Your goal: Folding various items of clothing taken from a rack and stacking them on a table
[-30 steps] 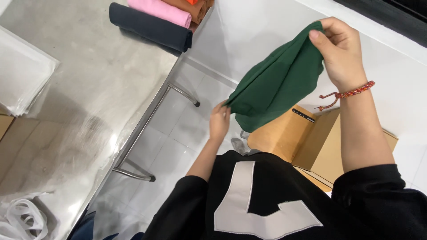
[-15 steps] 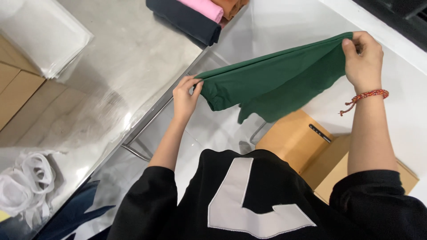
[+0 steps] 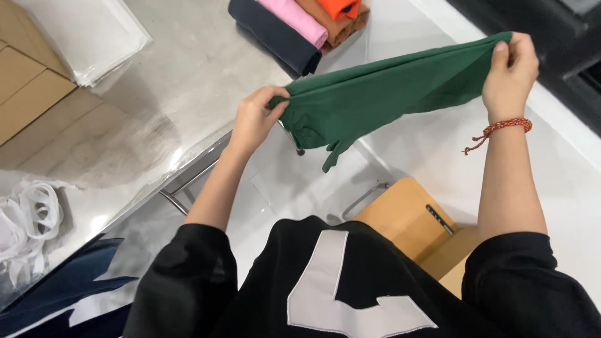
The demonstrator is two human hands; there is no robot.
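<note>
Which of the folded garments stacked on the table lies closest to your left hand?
The dark navy garment, at the near edge of the stack. The pink, brown and orange ones lie beyond it, farther from the left hand.

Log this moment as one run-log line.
left hand: grips one end of green garment | right hand: pinches other end | garment: stretched in air beside steel table | folded clothes stack: on table

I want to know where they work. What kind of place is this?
Probably a clothes packing room. The hands stretch a green garment beside a steel table bearing folded clothes, clear bags and flat cardboard.
</note>
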